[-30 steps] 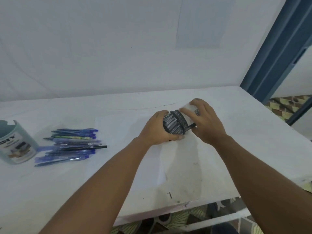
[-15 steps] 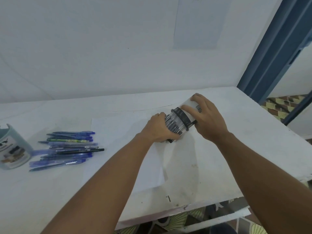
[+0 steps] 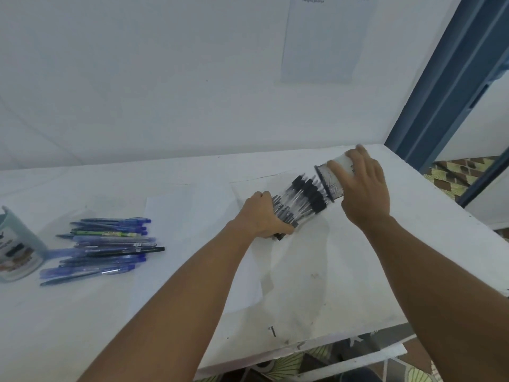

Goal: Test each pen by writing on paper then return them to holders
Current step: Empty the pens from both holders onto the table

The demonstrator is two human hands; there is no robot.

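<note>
My left hand (image 3: 263, 216) grips one end of a bundle of clear pens with black caps (image 3: 301, 198), held low over the white table (image 3: 385, 271). My right hand (image 3: 363, 186) holds a black mesh pen holder (image 3: 332, 181), tipped on its side with its mouth toward the bundle. The capped ends lie just outside the holder's rim. A white sheet of paper (image 3: 192, 216) lies flat under and left of my left hand. A heap of blue pens (image 3: 107, 249) lies on the table at the left.
A pale teal holder with a printed label (image 3: 19, 249) stands at the far left edge. The table's front edge runs below my arms, and its right edge meets a blue door frame (image 3: 446, 86). A paper sheet (image 3: 325, 37) hangs on the wall behind.
My right hand has pulled the mesh holder away to the right and up, drawing it off the pens. The bundle, earlier inside the holder, now lies exposed in my left hand.
</note>
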